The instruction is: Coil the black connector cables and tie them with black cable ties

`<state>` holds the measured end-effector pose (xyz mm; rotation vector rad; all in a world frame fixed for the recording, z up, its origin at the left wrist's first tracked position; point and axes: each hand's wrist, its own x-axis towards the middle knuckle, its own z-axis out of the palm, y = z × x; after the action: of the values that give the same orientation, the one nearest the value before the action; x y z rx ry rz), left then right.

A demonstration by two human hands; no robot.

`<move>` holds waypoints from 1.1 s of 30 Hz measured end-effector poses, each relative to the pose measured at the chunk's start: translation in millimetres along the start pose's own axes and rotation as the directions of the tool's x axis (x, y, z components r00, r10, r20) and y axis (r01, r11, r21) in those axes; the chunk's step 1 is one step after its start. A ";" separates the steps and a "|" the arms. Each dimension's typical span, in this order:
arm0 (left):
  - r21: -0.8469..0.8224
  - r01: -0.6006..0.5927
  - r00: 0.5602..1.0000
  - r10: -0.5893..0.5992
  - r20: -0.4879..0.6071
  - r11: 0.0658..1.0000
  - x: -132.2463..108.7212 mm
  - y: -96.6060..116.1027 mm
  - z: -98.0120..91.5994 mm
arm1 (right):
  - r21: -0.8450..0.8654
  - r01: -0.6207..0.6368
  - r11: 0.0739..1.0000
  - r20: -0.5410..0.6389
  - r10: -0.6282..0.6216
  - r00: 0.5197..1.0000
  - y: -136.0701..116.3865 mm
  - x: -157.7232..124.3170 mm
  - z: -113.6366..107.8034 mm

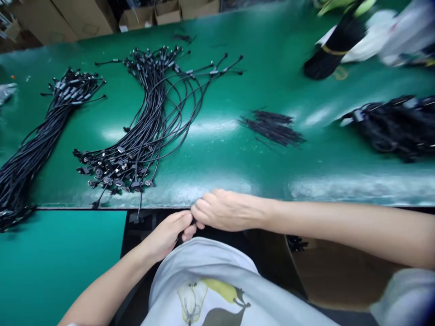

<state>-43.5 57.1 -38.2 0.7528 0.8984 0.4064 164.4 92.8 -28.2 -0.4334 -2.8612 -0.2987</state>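
My left hand (173, 233) and my right hand (220, 210) meet at the table's front edge, just above my lap. Both are closed, with fingertips touching around what looks like a black cable (194, 221); most of it is hidden by the fingers. Nearest to them, on the table, a loose spread of black cables (149, 108) has plug ends at both its far and near sides. To the right of that spread lies a small pile of short black ties (275, 127).
A second bundle of black cables (44, 127) reaches the table's left edge. Coiled black cables (390, 127) lie at the right, below a banded black bundle (335, 47) and plastic bags (377, 34). Cardboard boxes (78, 18) stand beyond the green table (244, 167); another open carton (333, 276) sits below.
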 end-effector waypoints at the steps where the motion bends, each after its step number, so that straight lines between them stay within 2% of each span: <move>1: 0.012 -0.002 1.000 0.001 0.016 1.000 0.8 0.4 -0.8 | 0.029 -0.015 0.999 0.027 0.014 1.000 -1.1 -0.6 -3.2; 4: 0.091 -0.040 0.999 0.038 0.021 0.995 7.9 0.8 -3.1 | 0.100 -0.064 0.993 0.121 0.051 0.991 -2.2 -2.6 -6.0; 6: 0.087 -0.034 0.999 0.035 0.000 0.996 13.1 0.7 -3.2 | 0.096 -0.066 0.993 0.141 0.052 0.989 1.8 -3.1 -3.3; 8: -0.022 0.032 0.999 -0.033 -0.016 0.999 16.2 0.1 -2.6 | 0.065 -0.009 0.998 0.109 0.002 0.994 8.2 -1.9 0.4; 11: -0.216 0.163 0.986 -0.167 0.001 0.963 17.0 -1.9 -3.6 | 0.020 0.148 0.989 0.010 -0.149 0.989 15.5 3.2 4.7; 13: -0.192 0.171 0.984 -0.177 -0.013 0.966 16.6 -3.2 -6.8 | 0.038 0.186 0.982 -0.030 -0.185 0.982 20.1 5.0 7.2; 15: -0.036 0.082 0.990 -0.085 -0.112 0.996 15.9 -3.8 -11.4 | 0.120 0.130 0.984 -0.056 -0.124 0.991 33.7 -1.1 9.7; 17: 0.125 -0.011 0.969 0.041 -0.245 0.992 15.0 -3.8 -15.8 | 0.191 -0.076 0.979 -0.119 0.100 0.988 65.2 -20.8 12.7; 18: 0.172 -0.038 0.951 0.089 -0.295 0.984 14.6 -3.8 -17.4 | 0.204 -0.237 0.950 -0.158 0.270 0.950 88.4 -36.0 14.7; 19: 0.188 -0.050 0.939 0.111 -0.324 0.981 14.5 -3.8 -18.5 | 0.195 -0.444 0.875 -0.205 0.479 0.854 115.4 -53.9 17.2; 21: 0.168 -0.048 0.942 0.101 -0.322 0.985 15.2 -4.0 -19.2 | 0.121 -0.791 0.599 -0.221 0.794 0.567 173.7 -92.1 24.5; 22: 0.150 -0.045 0.949 0.089 -0.302 0.988 16.0 -4.2 -19.1 | 0.070 -0.874 0.481 -0.179 0.868 0.463 200.9 -109.4 29.3; 23: 0.129 -0.041 0.956 0.077 -0.283 0.991 17.1 -4.5 -18.9 | 0.015 -0.906 0.424 -0.113 0.901 0.419 224.5 -124.0 34.5; 24: 0.108 -0.039 0.961 0.067 -0.269 0.993 18.2 -4.8 -18.9 | -0.026 -0.914 0.405 -0.049 0.913 0.406 243.2 -135.1 39.6; 27: 0.062 -0.050 0.959 0.065 -0.275 0.997 20.3 -6.4 -20.8 | -0.070 -0.883 0.463 0.072 0.886 0.459 268.7 -149.3 50.5; 30: 0.062 -0.070 0.954 0.085 -0.289 0.996 20.4 -8.8 -23.0 | -0.078 -0.867 0.492 0.096 0.869 0.485 261.9 -148.9 52.4; 33: 0.065 -0.091 0.959 0.105 -0.262 0.994 19.5 -9.8 -22.0 | -0.067 -0.875 0.480 0.089 0.876 0.474 244.9 -151.2 50.2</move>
<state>-50.2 71.4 -64.9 0.8055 1.1291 0.5825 371.6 293.5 -74.5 -1.8706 -2.2777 -0.0772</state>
